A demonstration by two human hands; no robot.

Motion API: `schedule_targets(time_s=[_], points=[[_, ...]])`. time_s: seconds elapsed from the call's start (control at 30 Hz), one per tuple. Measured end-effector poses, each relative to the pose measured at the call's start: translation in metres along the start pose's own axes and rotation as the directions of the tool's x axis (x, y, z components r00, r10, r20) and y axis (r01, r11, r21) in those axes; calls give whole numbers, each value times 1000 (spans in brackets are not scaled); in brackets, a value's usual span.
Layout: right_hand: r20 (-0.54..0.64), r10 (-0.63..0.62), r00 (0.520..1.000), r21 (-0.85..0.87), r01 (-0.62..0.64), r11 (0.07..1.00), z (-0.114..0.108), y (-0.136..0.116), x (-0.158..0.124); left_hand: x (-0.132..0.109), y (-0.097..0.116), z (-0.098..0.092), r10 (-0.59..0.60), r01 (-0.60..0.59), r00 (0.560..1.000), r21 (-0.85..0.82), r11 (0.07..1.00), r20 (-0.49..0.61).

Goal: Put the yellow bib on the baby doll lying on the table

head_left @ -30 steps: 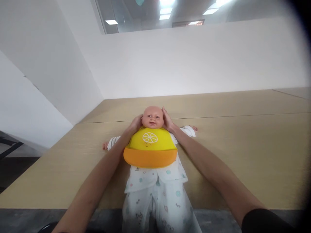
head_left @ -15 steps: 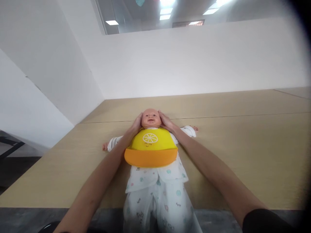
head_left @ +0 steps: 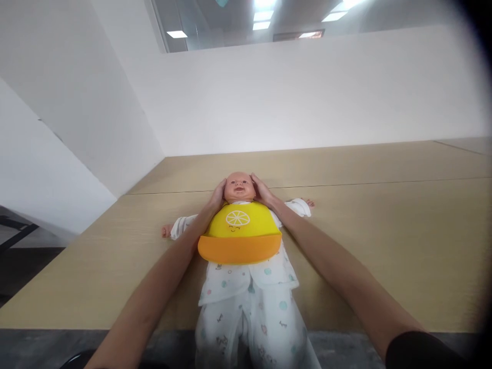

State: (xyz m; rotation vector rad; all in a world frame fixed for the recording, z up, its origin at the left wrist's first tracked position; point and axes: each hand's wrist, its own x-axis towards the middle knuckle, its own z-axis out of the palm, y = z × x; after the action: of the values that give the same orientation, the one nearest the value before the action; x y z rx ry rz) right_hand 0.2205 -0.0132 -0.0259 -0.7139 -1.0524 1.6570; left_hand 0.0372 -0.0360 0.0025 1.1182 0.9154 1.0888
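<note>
A baby doll lies on its back on a light wood table, dressed in white patterned pyjamas. My left hand and my right hand cup the two sides of the doll's bald head, with the face left uncovered. A yellow and orange silicone bib with a citrus-slice print covers the doll's chest. My forearms pass on either side of the bib, and the doll's arms lie spread out.
White walls rise behind and to the left of the table. A long seam crosses the tabletop behind the doll's head. Above the wall, a glass panel reflects ceiling lights. A dark floor shows below the near table edge.
The doll's head has turned from slightly tilted to nearly straight, and my hands sit closer against its sides. The bib has shifted very slightly.
</note>
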Motion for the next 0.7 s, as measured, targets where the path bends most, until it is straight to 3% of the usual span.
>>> schedule_targets(time_s=[0.23, 0.33, 0.43, 0.5, 0.6, 0.7], points=[[75, 123, 990, 85, -129, 988, 12, 3, -10, -5, -6, 2, -77, 68, 995, -142, 987, -58], [14, 36, 999, 72, -37, 997, 13, 7, -6, -6, -6, 2, -68, 62, 997, -141, 988, -39], [-65, -148, 987, -100, 141, 985, 10, 5, -5, -6, -3, 0, -33, 29, 999, -98, 995, -42], [-63, -262, 963, -288, 234, 929, 6, -9, -8, -5, 0, -2, -5, 2, 999, -63, 998, -36], [-30, -341, 940, -513, 278, 812, 4, -48, -28, -2, 5, -6, -24, 21, 999, -70, 997, -46], [30, -335, 942, -664, 270, 697, 11, -93, -81, -2, 7, -8, -84, 73, 994, -145, 987, -74]])
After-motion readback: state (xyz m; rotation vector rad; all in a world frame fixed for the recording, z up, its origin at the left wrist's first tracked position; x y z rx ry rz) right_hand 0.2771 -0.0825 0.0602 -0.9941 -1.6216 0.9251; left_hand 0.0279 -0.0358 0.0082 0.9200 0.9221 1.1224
